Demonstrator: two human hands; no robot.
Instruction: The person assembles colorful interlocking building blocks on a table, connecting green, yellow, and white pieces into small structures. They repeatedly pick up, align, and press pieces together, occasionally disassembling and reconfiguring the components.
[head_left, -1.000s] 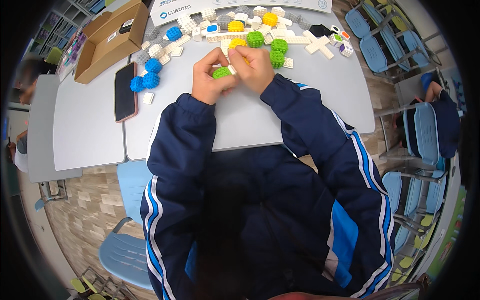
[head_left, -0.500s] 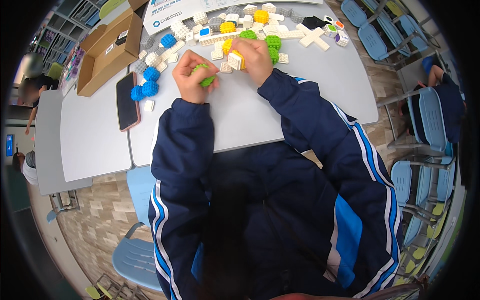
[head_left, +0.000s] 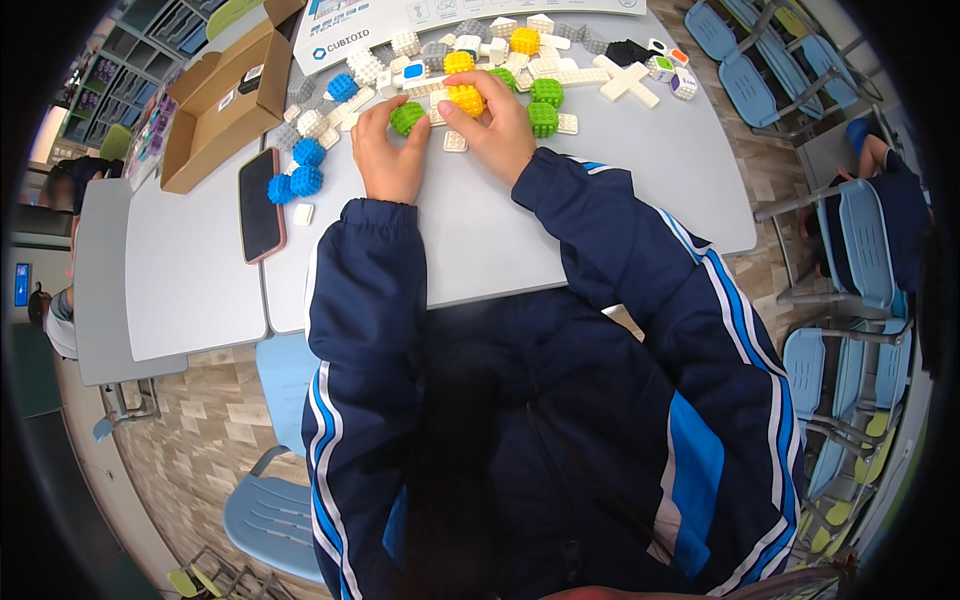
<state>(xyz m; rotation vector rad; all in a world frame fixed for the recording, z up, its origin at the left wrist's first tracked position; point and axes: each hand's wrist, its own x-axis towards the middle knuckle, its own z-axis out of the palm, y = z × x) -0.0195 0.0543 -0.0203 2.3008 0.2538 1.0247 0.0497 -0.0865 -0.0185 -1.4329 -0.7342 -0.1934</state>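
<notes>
The left hand has a green block between its fingertips and thumb, the block at the far end of the hand, just past the palm. The right hand has a yellow block pinched between thumb and forefinger, thumb on the near side and forefinger over the far side. Both hands are narrowed to the width of what they grip. The two blocks are side by side, green to the left and yellow to the right, with a short gap between them; whether they rest on the bench or are slightly raised, I cannot tell.

A flat white tile lies on the bench just nearer the person than the yellow block. Beyond the hands is a spread of white, grey and coloured pieces, with a second yellow block just past the one in the right hand. To the right of that hand are two stacked green blocks, and farther right a white cross-shaped piece. Left of the left hand sit three joined blue blocks, near a phone and a small white square piece. A cardboard box stands beyond the phone.
</notes>
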